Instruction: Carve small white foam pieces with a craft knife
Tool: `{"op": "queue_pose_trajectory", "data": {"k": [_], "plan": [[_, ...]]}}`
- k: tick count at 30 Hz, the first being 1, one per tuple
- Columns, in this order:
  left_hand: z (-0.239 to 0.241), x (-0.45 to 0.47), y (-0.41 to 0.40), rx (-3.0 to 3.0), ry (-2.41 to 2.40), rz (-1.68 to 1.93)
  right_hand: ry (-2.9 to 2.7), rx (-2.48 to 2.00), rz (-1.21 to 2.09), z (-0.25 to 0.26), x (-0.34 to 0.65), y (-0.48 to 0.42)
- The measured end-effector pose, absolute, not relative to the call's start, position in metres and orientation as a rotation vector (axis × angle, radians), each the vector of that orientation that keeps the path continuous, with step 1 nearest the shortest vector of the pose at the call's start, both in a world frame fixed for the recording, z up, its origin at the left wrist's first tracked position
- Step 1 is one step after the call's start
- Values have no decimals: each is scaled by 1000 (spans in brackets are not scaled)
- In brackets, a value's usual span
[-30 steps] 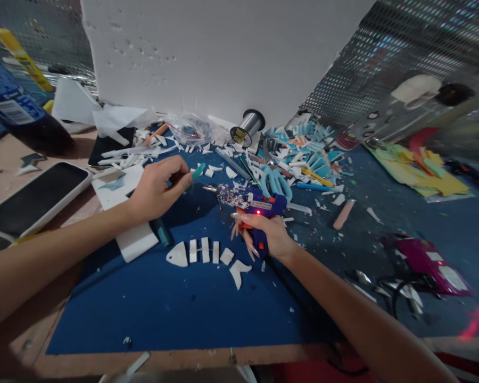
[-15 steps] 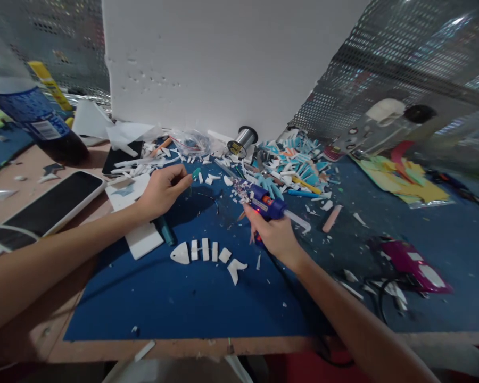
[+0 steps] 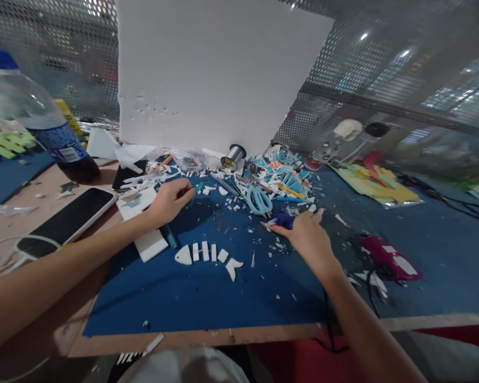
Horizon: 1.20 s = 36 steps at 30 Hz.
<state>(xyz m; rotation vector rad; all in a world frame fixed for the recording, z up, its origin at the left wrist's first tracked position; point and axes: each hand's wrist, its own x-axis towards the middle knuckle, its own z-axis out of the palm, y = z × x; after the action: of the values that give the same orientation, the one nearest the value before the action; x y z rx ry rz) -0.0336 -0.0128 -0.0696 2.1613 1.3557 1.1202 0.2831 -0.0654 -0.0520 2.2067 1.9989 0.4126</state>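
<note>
My left hand (image 3: 171, 203) is closed at the left of the blue mat (image 3: 175, 303), its fingertips pinched. A small green bit (image 3: 199, 188) lies right at them; what they hold, if anything, I cannot make out. My right hand (image 3: 310, 240) is closed around a purple glue gun (image 3: 282, 219), mostly hidden beneath the fingers, low over the mat. Just beyond it are light-blue scissors (image 3: 259, 200). Between my hands and nearer me, white foam pieces form a fish skeleton: a head (image 3: 183, 255), several rib strips (image 3: 205, 251) and a tail (image 3: 233, 268).
A heap of blue and white scraps (image 3: 283, 173) and a wire spool (image 3: 233, 157) lie at the back before a white foam board (image 3: 215, 69). Left stand a cola bottle (image 3: 64, 138) and a phone (image 3: 67, 218). A magenta device (image 3: 391, 258) with a black cable is right.
My right hand has moved right and lowered the glue gun, uncovering the light-blue scissors. The view has shifted slightly. My left hand stays pinched near the green bit.
</note>
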Motion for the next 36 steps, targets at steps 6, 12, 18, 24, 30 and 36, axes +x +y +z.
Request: {"op": "queue_pose_trajectory", "data": {"k": [6, 12, 18, 24, 30, 36], "plan": [[-56, -30, -18, 2270, 1219, 1127, 2187, 2174, 492, -21, 265, -78], [-37, -22, -34, 2096, 1063, 1224, 3115, 1588, -612, -24, 195, -65], [-39, -22, -38, 1887, 995, 1236, 3092, 1186, -1635, -56, 164, -44], [-51, -20, -35, 1723, 1032, 1316, 2798, 1243, -2192, -64, 168, -39], [-71, -15, -45, 1548, 1029, 1271, 2636, 1292, -2597, -78, 171, -38], [-80, -15, -50, 1499, 965, 1206, 2369, 1249, -2967, -94, 171, -43]]}}
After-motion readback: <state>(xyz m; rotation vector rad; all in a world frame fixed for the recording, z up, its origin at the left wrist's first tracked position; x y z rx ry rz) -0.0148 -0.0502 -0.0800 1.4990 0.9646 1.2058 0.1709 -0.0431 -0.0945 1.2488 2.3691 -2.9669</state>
